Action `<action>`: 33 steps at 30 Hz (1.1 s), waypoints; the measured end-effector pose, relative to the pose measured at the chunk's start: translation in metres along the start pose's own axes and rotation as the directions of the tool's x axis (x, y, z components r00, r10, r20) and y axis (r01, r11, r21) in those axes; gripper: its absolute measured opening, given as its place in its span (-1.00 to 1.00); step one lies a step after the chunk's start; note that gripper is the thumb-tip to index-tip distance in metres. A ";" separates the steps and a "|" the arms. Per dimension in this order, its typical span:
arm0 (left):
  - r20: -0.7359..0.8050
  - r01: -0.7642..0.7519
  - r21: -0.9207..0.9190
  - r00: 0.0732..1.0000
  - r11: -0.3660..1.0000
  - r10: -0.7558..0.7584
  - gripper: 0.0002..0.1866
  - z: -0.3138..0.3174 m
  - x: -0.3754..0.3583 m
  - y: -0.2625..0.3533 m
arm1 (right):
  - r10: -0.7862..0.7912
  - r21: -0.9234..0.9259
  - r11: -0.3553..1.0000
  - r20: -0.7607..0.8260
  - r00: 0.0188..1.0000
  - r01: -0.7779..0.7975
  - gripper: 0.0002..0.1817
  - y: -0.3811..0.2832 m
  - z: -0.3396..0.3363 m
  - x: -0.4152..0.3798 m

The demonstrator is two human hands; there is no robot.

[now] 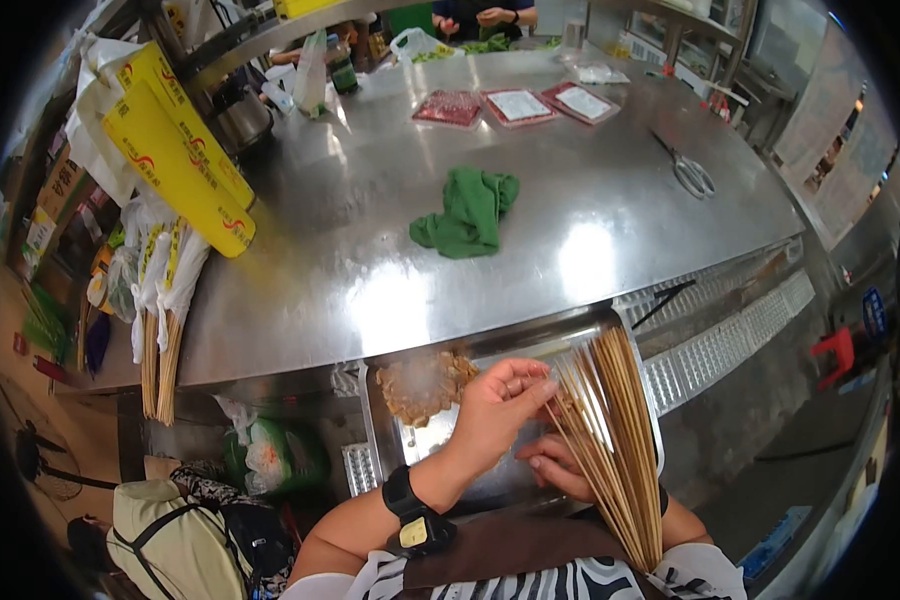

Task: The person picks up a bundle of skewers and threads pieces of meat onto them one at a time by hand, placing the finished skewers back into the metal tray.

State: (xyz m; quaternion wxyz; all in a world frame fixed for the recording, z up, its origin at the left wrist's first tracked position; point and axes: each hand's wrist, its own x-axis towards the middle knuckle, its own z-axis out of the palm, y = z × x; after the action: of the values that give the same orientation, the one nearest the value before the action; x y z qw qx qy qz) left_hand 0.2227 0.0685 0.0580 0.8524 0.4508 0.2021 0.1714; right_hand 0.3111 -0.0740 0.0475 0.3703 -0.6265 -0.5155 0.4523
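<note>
Over a metal tray [375,425] my left hand [500,405] is closed, thumb against curled fingers, at the upper part of a bundle of thin wooden sticks [620,430]. Something small and reddish shows at its fingertips, too small to name. My right hand [562,467] is lower, beside and partly behind the bundle, its fingers bent; what it grips is hidden by the sticks. The sticks fan out over my right forearm and lap. In the tray's left part lies a pile of brownish meat pieces [420,388], partly blurred.
On the steel table [320,270] are a green cloth [470,212], scissors [688,172] and flat red packs [518,106]. Wrapped stick bundles [165,290] and yellow plastic rolls [185,160] hang at the left edge. A person [485,18] works across the table; another person [175,535] is lower left.
</note>
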 end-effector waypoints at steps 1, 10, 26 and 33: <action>-0.026 -0.008 0.011 1.000 1.000 0.008 -0.76 0.001 -0.002 0.000 | 0.016 0.000 1.000 -0.013 1.000 -0.016 -0.79 -0.007 -0.003 0.001; -0.029 0.029 0.038 0.999 0.999 -0.027 -0.71 -0.025 -0.017 0.004 | 0.061 0.004 0.998 -0.101 0.993 -0.061 -0.69 -0.015 -0.013 -0.002; -0.134 0.007 0.164 0.991 0.987 0.015 -0.76 -0.059 -0.007 -0.003 | 0.171 0.560 0.823 -0.083 0.982 -0.096 -0.44 -0.003 -0.008 -0.007; 0.037 -0.028 0.999 0.966 -0.038 0.254 -0.78 -0.100 -0.028 0.000 | 0.161 0.504 0.861 -0.147 0.976 -0.066 -0.47 0.003 -0.005 -0.004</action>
State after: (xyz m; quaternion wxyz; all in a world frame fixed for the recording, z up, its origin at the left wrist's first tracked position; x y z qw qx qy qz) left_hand 0.1486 0.1249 0.0123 0.2321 0.9256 0.2827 0.0971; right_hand 0.3161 -0.0786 0.0473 0.5376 -0.5787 -0.3076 0.5306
